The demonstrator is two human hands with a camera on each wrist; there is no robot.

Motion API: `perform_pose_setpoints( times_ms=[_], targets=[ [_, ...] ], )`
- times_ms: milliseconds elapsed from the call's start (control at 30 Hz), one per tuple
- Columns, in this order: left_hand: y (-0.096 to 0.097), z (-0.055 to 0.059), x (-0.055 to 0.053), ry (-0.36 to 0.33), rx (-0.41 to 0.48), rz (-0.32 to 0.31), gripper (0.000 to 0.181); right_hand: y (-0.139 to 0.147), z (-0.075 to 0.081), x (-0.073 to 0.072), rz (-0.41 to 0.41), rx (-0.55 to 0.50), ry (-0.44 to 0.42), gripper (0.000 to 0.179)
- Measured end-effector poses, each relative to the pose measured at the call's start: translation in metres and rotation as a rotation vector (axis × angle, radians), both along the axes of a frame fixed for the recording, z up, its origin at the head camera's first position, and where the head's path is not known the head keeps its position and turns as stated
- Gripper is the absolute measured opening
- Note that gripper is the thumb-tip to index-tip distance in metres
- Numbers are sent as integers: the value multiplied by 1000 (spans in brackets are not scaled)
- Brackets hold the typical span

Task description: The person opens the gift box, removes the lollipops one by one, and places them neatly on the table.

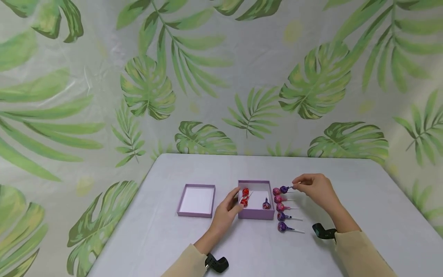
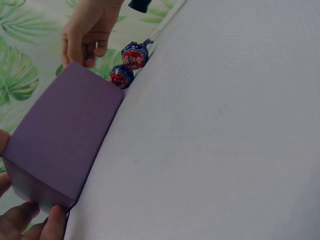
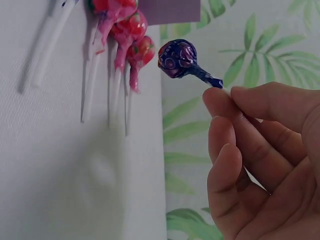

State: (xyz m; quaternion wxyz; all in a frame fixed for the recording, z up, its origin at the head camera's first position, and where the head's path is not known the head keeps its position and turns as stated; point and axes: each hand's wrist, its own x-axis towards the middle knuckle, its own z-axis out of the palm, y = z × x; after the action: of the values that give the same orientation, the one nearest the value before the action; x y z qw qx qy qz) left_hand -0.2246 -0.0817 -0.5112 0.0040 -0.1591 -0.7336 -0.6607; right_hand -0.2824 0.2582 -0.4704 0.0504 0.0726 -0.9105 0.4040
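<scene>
My left hand (image 1: 223,215) grips the left side of an open purple box (image 1: 256,214), whose outer wall (image 2: 67,135) fills much of the left wrist view. Inside the box lie two red-wrapped lollipops, one red lollipop (image 1: 245,191) toward the back, and a dark blue-purple lollipop (image 1: 266,205) at the right. Between thumb and index finger, my right hand (image 1: 316,188) pinches the stick of another blue-purple lollipop (image 3: 179,59). In the right wrist view it hangs in the air, head pointing away from the fingers. The fingers cover most of its stick.
Right of the box, several lollipops form a column, sticks pointing right: pink ones (image 1: 281,207) farther back, blue-purple ones (image 1: 283,227) nearer. A shallow purple-rimmed lid (image 1: 196,200) lies left of the box. The white table (image 1: 145,238) meets a leaf-patterned backdrop (image 1: 204,140).
</scene>
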Motion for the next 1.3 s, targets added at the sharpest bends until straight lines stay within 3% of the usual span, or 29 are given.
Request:
perform_pose_setpoints(
  times_ms=[133, 300, 500, 1000, 1300],
  targets=[
    [0, -13, -5, 16, 1, 1, 58, 4, -6, -2, -5, -17, -69, 26],
    [2, -31, -16, 52, -14, 15, 59, 10, -11, -4, -5, -38, -86, 27],
    [1, -36, -17, 48, -37, 23, 58, 13, -19, -7, 14, -78, -118, 25],
    [1, -32, -19, 56, -33, 15, 59, 28, -35, -14, 14, 21, -131, 18],
    [-1, 0, -2, 34, -14, -15, 57, 30, -42, -15, 17, 80, -114, 14]
  ],
)
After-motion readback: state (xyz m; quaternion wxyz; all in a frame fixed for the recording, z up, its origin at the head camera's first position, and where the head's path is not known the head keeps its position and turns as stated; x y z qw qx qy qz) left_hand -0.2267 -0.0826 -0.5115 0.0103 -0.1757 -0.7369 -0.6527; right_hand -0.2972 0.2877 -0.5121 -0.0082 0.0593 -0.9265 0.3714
